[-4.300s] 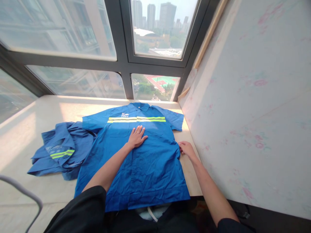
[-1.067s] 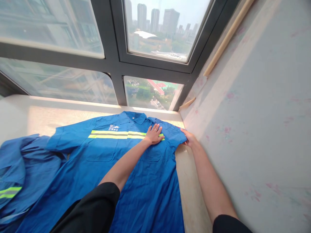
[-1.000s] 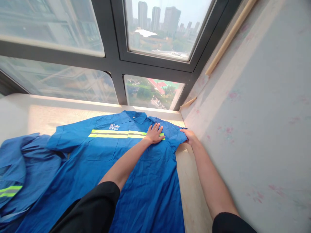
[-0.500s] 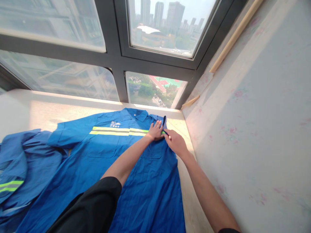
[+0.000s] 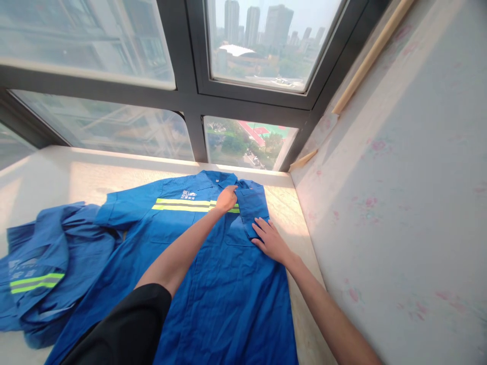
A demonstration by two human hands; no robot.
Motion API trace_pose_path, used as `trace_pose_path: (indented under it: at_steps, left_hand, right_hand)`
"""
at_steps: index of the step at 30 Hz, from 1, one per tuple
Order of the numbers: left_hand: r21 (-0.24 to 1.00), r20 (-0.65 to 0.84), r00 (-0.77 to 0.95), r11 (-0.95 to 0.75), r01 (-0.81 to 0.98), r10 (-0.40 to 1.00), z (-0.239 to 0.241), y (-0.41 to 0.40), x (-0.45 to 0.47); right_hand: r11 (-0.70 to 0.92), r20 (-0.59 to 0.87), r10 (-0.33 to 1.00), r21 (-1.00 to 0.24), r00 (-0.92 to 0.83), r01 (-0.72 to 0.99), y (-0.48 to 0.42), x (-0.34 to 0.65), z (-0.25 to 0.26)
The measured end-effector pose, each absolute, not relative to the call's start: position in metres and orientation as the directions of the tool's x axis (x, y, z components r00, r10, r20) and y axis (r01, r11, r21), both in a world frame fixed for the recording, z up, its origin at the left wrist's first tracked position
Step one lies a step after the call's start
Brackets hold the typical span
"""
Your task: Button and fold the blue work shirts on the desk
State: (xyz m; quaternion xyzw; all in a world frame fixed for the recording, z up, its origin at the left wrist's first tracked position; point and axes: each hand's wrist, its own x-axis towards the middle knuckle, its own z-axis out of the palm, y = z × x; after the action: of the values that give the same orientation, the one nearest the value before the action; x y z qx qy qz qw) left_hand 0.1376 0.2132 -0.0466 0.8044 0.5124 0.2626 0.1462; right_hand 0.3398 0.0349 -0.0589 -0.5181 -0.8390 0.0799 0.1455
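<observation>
My left hand (image 5: 226, 199) pinches the folded sleeve (image 5: 253, 203), lengthwise along the surface (image 5: 286, 213)'s right edge; my right hand (image 5: 270, 241), flat and ungripping, touches its near end.

Pale wood-grained flat surface (image 5: 95, 172), sunlit in patches. 2 items directly on it. Item 1: blue short-sleeved collared fabric shirt (image 5: 228, 284), laid front up, collar toward far edge, body spread toward near side, 1 sleeve (image 5: 131, 203) out to the left, other sleeve (image 5: 251, 205) folded in over the chest. Item 2: rumpled blue fabric garment (image 5: 81, 253) with yellow-grey striped band (image 5: 38, 282), heaped at left, touching shirt.
</observation>
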Motion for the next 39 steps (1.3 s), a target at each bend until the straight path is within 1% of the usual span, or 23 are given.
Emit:
trace_pose_path:
  at_steps: [2, 4, 5, 6, 8, 10, 11, 13, 16, 21, 26, 31, 33, 35, 37, 39]
  left_hand:
    - [0.527, 0.282, 0.233, -0.353, 0.773, 0.931, -0.039, 0.214, 0.14]
    - [0.525, 0.32, 0.188, -0.339, 0.781, 0.928, -0.03, 0.211, 0.149]
    - [0.501, 0.35, 0.222, -0.382, 0.776, 0.91, -0.026, 0.207, 0.155]
    - [0.459, 0.377, 0.297, -0.455, 0.763, 0.877, -0.022, 0.204, 0.163]
    - [0.335, 0.386, 0.521, -0.642, 0.69, 0.761, -0.019, 0.196, 0.182]
    - [0.236, 0.319, 0.704, -0.773, 0.589, 0.634, -0.023, 0.191, 0.202]
    - [0.213, 0.275, 0.752, -0.801, 0.56, 0.599, -0.027, 0.19, 0.211]
    - [0.2, 0.202, 0.775, -0.8, 0.566, 0.599, -0.039, 0.191, 0.225]
    - [0.213, 0.168, 0.743, -0.76, 0.615, 0.648, -0.058, 0.196, 0.233]
    - [0.235, 0.233, 0.709, -0.746, 0.623, 0.666, -0.073, 0.198, 0.228]
    - [0.254, 0.274, 0.699, -0.75, 0.61, 0.661, -0.071, 0.198, 0.225]
    - [0.288, 0.375, 0.611, -0.714, 0.638, 0.698, -0.06, 0.192, 0.208]
    - [0.274, 0.351, 0.589, -0.681, 0.679, 0.728, -0.053, 0.19, 0.188]
    - [0.245, 0.297, 0.556, -0.625, 0.741, 0.776, -0.043, 0.191, 0.156]
    - [0.216, 0.251, 0.486, -0.538, 0.815, 0.837, -0.032, 0.194, 0.112]
    - [0.195, 0.218, 0.372, -0.414, 0.889, 0.902, -0.02, 0.198, 0.056]
  right_hand:
    - [0.483, 0.158, 0.876, -0.251, -0.456, 0.839, 0.03, 0.34, -0.065]
    - [0.492, 0.168, 0.87, -0.226, -0.464, 0.841, 0.028, 0.339, -0.067]
    - [0.493, 0.177, 0.869, -0.216, -0.463, 0.843, 0.027, 0.339, -0.068]
    - [0.494, 0.188, 0.867, -0.208, -0.461, 0.844, 0.027, 0.338, -0.068]
    - [0.496, 0.212, 0.863, -0.195, -0.458, 0.846, 0.027, 0.337, -0.069]
    - [0.501, 0.227, 0.859, -0.188, -0.459, 0.845, 0.026, 0.337, -0.07]
    - [0.502, 0.232, 0.858, -0.186, -0.459, 0.845, 0.025, 0.337, -0.071]
    - [0.502, 0.24, 0.857, -0.184, -0.457, 0.845, 0.024, 0.337, -0.071]
    - [0.503, 0.243, 0.856, -0.186, -0.457, 0.844, 0.022, 0.337, -0.07]
    - [0.494, 0.214, 0.864, -0.185, -0.456, 0.85, 0.021, 0.338, -0.069]
    - [0.498, 0.205, 0.864, -0.2, -0.461, 0.844, 0.022, 0.339, -0.072]
    - [0.512, 0.196, 0.856, -0.195, -0.478, 0.837, 0.024, 0.341, -0.074]
    - [0.516, 0.19, 0.854, -0.188, -0.484, 0.836, 0.025, 0.342, -0.075]
    - [0.522, 0.181, 0.85, -0.174, -0.494, 0.835, 0.026, 0.343, -0.077]
    - [0.532, 0.176, 0.844, -0.159, -0.506, 0.832, 0.026, 0.345, -0.08]
    - [0.539, 0.179, 0.839, -0.149, -0.513, 0.829, 0.026, 0.348, -0.084]
